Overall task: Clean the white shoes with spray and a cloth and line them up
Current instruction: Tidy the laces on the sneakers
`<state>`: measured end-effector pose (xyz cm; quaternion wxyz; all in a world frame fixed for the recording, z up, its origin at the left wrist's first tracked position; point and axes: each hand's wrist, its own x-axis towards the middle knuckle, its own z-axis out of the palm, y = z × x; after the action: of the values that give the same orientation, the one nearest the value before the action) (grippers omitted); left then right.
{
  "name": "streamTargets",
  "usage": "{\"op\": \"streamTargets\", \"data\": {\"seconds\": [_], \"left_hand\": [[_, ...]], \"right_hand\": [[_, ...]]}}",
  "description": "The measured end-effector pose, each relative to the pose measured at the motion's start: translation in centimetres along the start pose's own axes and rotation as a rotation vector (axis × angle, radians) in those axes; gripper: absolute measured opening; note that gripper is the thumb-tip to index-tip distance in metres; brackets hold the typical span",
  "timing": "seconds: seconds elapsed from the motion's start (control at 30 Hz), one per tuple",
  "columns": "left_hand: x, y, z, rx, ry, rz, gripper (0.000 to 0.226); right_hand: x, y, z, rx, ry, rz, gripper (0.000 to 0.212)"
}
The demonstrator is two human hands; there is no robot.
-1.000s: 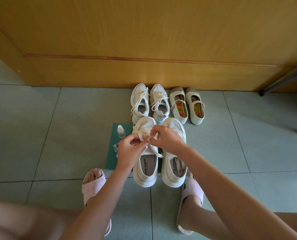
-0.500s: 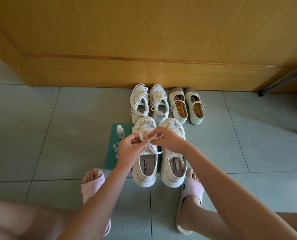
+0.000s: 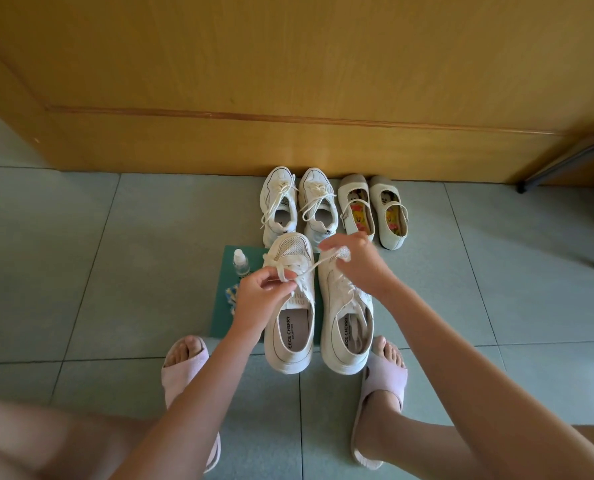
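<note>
Half a sec ago both hands were working close together over the near left sneaker (image 3: pixel 290 317). Now the right hand (image 3: pixel 356 263) is pulling away rightward w/ a lace (image 3: pixel 314 267) end pinched, stretching it taut above the near right sneaker (image 3: pixel 347 327), while the left hand (image 3: pixel 262 294) is pinching the loop at the knot. Prob. the bow is being tightened, i.e. tidying, not wiping. Both sneakers are sitting side by side, partly on the green mat (image 3: pixel 224 317), behind the laced sneakers (image 3: pixel 297 202) & strap shoes (image 3: pixel 375 209) already lining the wood panel (image 3: pixel 288 81). The spray bottle (image 3: pixel 240 262) is standing untouched on the mat, w/ the patterned cloth (image 3: pixel 231 296) lying just beside it.
</note>
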<state>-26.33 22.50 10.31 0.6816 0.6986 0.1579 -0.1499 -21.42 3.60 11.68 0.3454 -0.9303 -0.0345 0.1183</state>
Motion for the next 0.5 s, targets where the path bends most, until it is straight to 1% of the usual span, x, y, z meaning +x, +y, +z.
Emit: {"op": "streamTargets", "data": {"seconds": [0.03, 0.07, 0.1, 0.17, 0.27, 0.33, 0.4, 0.47, 0.5], "left_hand": [[0.0, 0.1, 0.0, -0.008, -0.005, 0.001, 0.016], [0.0, 0.2, 0.0, -0.02, -0.011, 0.005, 0.016], [0.0, 0.3, 0.1, -0.033, -0.015, 0.008, 0.016], [-0.1, 0.5, 0.2, -0.057, -0.022, 0.009, 0.015], [-0.2, 0.4, -0.1, -0.085, -0.04, 0.007, 0.015], [-0.2, 0.4, -0.2, -0.083, -0.06, 0.013, 0.016], [-0.1, 0.4, -0.2, -0.088, -0.073, 0.019, 0.015], [-0.2, 0.5, -0.2, -0.114, -0.056, 0.043, 0.016], [-0.2, 0.5, -0.2, -0.13, -0.032, 0.047, 0.016]], "right_hand": [[-0.3, -0.4, 0.4, 0.049, -0.113, -0.073, 0.043], [-0.7, -0.9, 0.9, 0.08, -0.182, -0.115, 0.039], [-1.0, -1.4, 1.4, 0.101, -0.207, -0.128, 0.033], [-1.3, -1.9, 2.0, 0.169, -0.209, -0.104, 0.024], [-1.4, -1.8, 2.2, 0.222, -0.24, -0.059, 0.022], [-1.3, -1.4, 2.3, 0.186, -0.268, -0.037, 0.017], [-1.2, -1.0, 2.4, 0.094, -0.25, -0.022, 0.011], [-1.2, -0.3, 2.3, 0.059, -0.211, -0.02, 0.015], [-1.2, -0.1, 2.1, 0.087, -0.202, -0.002, 0.017]]}}
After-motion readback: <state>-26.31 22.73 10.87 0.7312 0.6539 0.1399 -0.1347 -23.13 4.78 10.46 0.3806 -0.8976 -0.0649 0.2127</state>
